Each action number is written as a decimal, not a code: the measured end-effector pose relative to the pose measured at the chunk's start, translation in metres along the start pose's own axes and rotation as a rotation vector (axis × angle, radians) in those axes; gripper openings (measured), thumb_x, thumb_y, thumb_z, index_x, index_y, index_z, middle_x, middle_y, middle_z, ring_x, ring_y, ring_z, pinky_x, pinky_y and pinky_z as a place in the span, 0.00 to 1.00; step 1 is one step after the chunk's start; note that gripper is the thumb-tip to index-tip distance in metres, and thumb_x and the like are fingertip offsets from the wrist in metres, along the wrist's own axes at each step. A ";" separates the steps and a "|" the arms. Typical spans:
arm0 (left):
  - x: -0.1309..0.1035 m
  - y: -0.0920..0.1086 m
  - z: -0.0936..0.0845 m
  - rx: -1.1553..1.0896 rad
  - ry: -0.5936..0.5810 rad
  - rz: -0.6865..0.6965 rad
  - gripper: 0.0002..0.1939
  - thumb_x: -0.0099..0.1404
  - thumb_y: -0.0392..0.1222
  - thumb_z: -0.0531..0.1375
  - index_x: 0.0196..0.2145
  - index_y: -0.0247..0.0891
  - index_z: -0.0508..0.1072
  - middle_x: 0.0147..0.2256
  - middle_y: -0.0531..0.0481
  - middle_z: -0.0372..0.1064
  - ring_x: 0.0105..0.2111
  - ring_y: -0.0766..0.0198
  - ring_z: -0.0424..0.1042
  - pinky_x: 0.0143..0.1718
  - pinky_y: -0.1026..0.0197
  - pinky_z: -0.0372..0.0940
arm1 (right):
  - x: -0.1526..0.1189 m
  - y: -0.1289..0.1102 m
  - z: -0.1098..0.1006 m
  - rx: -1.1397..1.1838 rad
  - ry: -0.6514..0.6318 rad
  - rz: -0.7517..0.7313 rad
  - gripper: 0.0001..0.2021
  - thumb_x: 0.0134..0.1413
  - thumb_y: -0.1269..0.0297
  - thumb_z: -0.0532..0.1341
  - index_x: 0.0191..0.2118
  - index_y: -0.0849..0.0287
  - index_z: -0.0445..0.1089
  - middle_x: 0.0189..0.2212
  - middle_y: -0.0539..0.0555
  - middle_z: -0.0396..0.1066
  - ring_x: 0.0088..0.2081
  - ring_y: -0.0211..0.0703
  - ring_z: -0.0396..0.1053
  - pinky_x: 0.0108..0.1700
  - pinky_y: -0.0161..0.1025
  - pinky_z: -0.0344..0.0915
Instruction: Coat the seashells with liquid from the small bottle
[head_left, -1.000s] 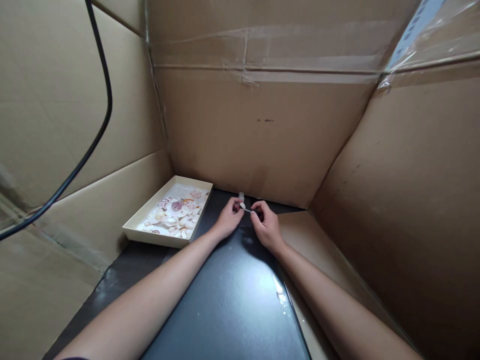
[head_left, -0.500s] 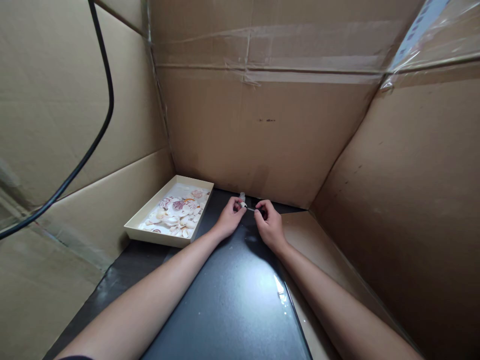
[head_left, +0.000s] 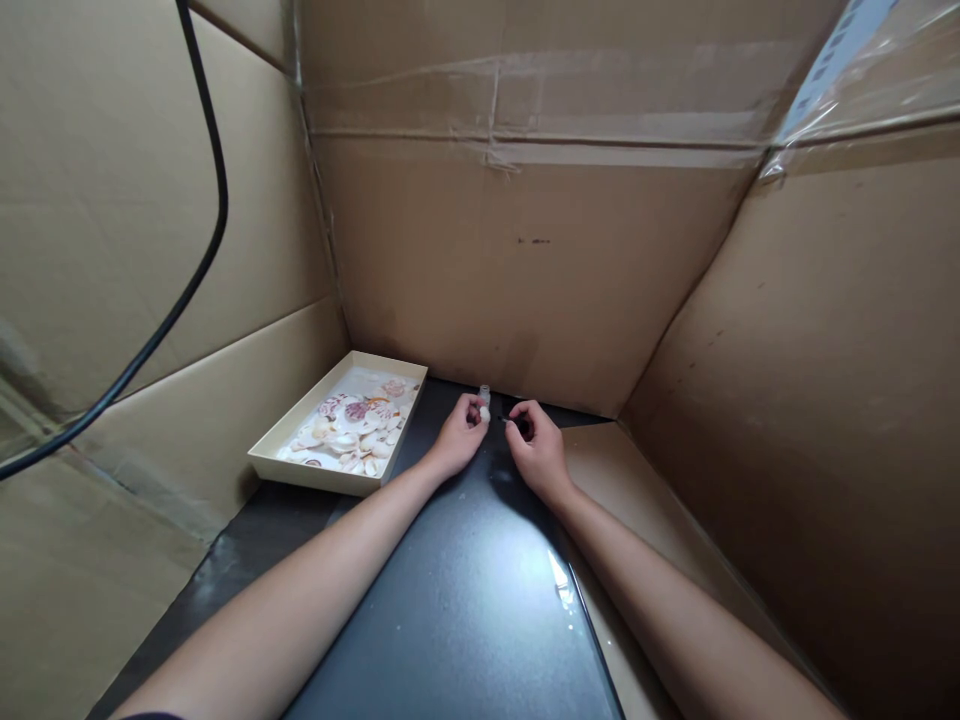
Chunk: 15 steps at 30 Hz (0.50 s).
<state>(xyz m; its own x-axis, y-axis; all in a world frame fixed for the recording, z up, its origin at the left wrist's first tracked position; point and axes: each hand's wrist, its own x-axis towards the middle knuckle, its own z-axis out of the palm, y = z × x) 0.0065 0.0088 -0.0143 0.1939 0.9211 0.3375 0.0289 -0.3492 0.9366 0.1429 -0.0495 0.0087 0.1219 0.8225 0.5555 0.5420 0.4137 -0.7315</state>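
My left hand (head_left: pixel 459 436) is closed, pinching a small white shell (head_left: pixel 484 413) between thumb and fingertips. Opposite it, my right hand (head_left: pixel 539 449) is closed around a small applicator brush (head_left: pixel 505 418) with a thin stem and a dark handle. The stem points left at the shell, with a gap between them. A small clear bottle (head_left: pixel 484 393) stands just behind my left fingertips; its lower part is partly hidden by them. Most of the brush's handle is covered by my right fingers.
To the left, a shallow cream tray (head_left: pixel 315 478) holds many pale and purplish shells (head_left: pixel 357 411). Cardboard walls (head_left: pixel 480 270) enclose the dark tabletop (head_left: pixel 450 600). A cardboard sheet (head_left: pixel 619 475) lies at the right, and a black cable (head_left: pixel 223 190) hangs at upper left.
The brush has drawn back slightly right, away from the shell. The shell has turned in my left fingers, and its dark patch is out of sight. Tray and bottle have stayed put.
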 end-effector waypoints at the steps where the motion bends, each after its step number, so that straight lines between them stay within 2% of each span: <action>1: 0.000 0.000 0.000 0.000 0.000 0.003 0.09 0.57 0.31 0.57 0.36 0.37 0.62 0.27 0.57 0.56 0.28 0.70 0.59 0.31 0.67 0.56 | 0.000 0.000 0.000 0.005 0.003 -0.004 0.05 0.53 0.63 0.55 0.34 0.58 0.63 0.28 0.48 0.64 0.26 0.36 0.58 0.30 0.33 0.55; 6: 0.000 0.000 0.000 0.005 -0.006 0.004 0.10 0.56 0.30 0.56 0.36 0.37 0.62 0.27 0.57 0.57 0.28 0.71 0.59 0.31 0.68 0.57 | 0.000 0.001 0.000 0.044 -0.052 -0.018 0.07 0.56 0.60 0.54 0.35 0.58 0.63 0.27 0.48 0.63 0.25 0.36 0.58 0.30 0.33 0.56; 10: 0.000 0.000 0.000 0.003 -0.009 -0.003 0.10 0.55 0.29 0.56 0.35 0.37 0.62 0.26 0.57 0.56 0.27 0.71 0.58 0.30 0.69 0.57 | 0.001 0.002 0.001 0.011 -0.019 -0.002 0.06 0.53 0.61 0.55 0.35 0.58 0.63 0.28 0.48 0.64 0.26 0.36 0.58 0.30 0.33 0.56; 15: 0.000 0.001 0.000 -0.014 -0.015 -0.007 0.11 0.54 0.27 0.56 0.35 0.37 0.62 0.26 0.57 0.57 0.28 0.71 0.59 0.31 0.69 0.57 | 0.001 0.002 0.001 0.050 -0.049 -0.012 0.08 0.56 0.59 0.53 0.34 0.57 0.63 0.26 0.48 0.63 0.25 0.36 0.58 0.30 0.33 0.56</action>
<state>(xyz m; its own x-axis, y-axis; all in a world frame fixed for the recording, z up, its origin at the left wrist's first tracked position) 0.0064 0.0083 -0.0130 0.2083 0.9209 0.3293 0.0169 -0.3401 0.9402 0.1432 -0.0474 0.0068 0.0742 0.8352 0.5449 0.5010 0.4412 -0.7446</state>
